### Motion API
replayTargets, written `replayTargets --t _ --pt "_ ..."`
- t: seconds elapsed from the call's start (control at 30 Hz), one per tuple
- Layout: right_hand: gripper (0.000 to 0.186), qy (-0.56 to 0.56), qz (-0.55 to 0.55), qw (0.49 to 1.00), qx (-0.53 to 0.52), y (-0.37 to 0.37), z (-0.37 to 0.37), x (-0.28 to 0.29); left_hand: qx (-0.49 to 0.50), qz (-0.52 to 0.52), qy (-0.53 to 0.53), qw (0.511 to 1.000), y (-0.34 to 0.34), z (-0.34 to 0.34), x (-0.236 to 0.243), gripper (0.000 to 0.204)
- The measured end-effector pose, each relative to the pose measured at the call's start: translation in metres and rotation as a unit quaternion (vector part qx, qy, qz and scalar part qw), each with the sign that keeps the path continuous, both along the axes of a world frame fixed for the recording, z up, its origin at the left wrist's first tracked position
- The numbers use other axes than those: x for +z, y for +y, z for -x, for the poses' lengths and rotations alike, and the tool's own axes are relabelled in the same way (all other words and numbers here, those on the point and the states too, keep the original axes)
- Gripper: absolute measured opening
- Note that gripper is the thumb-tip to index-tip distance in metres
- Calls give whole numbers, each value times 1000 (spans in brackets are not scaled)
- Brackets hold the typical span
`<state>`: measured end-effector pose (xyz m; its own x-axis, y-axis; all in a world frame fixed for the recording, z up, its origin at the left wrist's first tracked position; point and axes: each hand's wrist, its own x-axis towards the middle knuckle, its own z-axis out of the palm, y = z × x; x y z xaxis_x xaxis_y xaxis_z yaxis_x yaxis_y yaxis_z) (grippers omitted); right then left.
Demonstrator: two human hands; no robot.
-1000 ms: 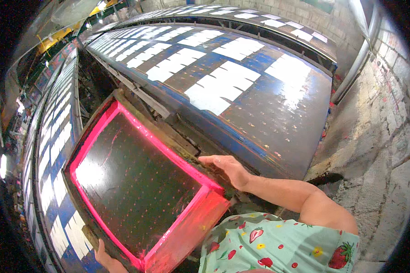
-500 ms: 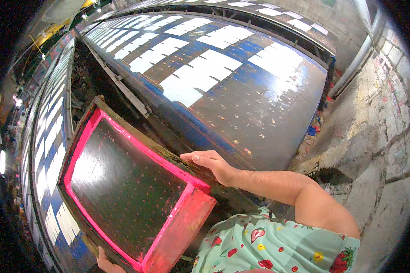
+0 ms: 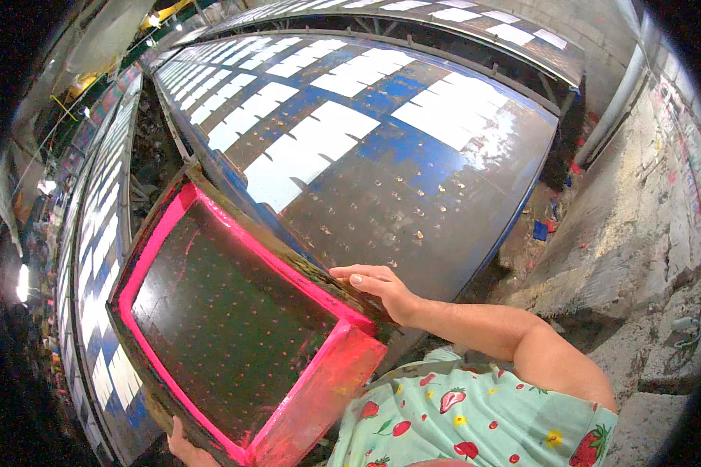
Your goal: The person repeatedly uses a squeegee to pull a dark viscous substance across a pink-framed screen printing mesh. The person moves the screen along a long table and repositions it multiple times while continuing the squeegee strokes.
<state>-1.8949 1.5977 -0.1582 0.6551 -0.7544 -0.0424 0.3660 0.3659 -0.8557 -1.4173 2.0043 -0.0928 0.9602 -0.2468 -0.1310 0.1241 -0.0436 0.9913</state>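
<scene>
I carry a screen printing frame (image 3: 234, 327) between my two hands, tilted in front of my body. Its dark mesh is speckled with pink dots and bordered by bright pink strips, and a wider pink-stained band runs along the side near me. My right hand (image 3: 378, 289) holds the worn far-right edge, fingers laid over the rim and the thumb beside them. At the lower left edge, my left hand (image 3: 187, 447) grips the frame from outside; most of it is hidden beneath the frame and by the picture's lower border.
A long dark printing table (image 3: 389, 210) with rows of white fabric pieces (image 3: 311, 144) stretches ahead. Another such table (image 3: 105, 288) runs along the left, with a narrow gap between. A rough block wall (image 3: 623, 257) and a pipe (image 3: 611, 117) stand at right; scraps litter the floor beside it.
The view has shifted, so the near table and its white pieces sit further left. The frame appears slightly right and lower in the picture. Both hands keep their hold on it.
</scene>
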Motion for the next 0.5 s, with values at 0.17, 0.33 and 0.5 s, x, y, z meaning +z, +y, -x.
replayTargets --t 0.17,0.33,0.5 --pt "57 33 23 999 -17 -1 16 4 38 -50 -55 997 -42 11 -19 47" --pt "58 89 52 994 -29 -14 33 15 -2 10 -1 1000 -63 35 -36 44" --pt "57 104 54 992 -46 -43 55 13 -3 -5 -2 1000 -93 49 -36 43"
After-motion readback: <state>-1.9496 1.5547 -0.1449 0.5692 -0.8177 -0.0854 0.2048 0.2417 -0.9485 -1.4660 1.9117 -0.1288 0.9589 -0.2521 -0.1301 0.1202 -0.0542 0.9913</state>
